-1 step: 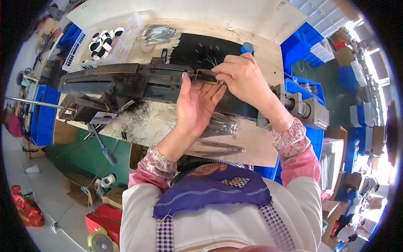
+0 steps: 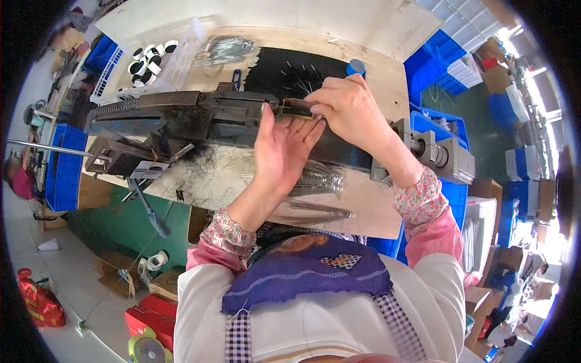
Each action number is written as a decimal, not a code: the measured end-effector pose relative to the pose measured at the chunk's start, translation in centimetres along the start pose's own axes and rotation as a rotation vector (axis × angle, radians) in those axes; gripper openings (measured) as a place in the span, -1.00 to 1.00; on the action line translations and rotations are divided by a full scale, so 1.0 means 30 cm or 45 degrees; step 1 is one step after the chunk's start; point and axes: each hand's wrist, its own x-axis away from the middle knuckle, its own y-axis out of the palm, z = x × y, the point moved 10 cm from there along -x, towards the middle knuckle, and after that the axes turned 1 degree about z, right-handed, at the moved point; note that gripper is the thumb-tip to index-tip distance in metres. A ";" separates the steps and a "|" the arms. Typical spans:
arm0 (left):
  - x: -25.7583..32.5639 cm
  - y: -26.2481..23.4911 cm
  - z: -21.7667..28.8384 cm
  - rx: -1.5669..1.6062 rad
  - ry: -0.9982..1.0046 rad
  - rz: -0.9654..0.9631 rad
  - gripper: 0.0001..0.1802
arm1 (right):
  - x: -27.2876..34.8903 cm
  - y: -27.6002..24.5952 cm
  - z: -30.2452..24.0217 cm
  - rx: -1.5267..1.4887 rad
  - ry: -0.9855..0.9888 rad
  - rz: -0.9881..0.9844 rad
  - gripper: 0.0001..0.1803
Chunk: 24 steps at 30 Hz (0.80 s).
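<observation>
A long dark metal bench machine [image 2: 212,115] runs across the table in front of me. My left hand [image 2: 279,148] lies palm up against its near side, thumb raised and fingers stretched out; the palm looks bare. Its fingertips reach under a small dark block with a yellowish edge [image 2: 298,109] at the machine's middle. At the right end of that block my right hand [image 2: 348,112] is closed in a pinch of thumb and forefinger. What the pinch holds is too small and covered to make out. Thin metal pins [image 2: 301,77] lie scattered on a black mat [image 2: 266,66] just behind.
Bundles of thin wires [image 2: 318,181] lie on the near tabletop. A clear crate [image 2: 187,48] of black-and-white rings stands at back left, beside a pile of metal pins [image 2: 227,49]. A round blue-lidded container [image 2: 356,67] sits behind my right hand. Blue bins [image 2: 439,60] stand at right.
</observation>
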 end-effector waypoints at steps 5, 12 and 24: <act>0.002 0.008 -0.009 0.081 -0.020 0.035 -0.24 | 0.007 -0.022 -0.005 0.014 -0.010 0.033 -0.92; 0.006 0.011 -0.016 0.486 -0.136 -0.421 -0.22 | 0.005 -0.033 -0.048 0.002 0.034 0.150 -0.88; 0.034 -0.046 0.033 0.078 -0.047 0.302 -0.26 | 0.012 0.049 -0.196 0.547 -0.119 -0.160 -0.79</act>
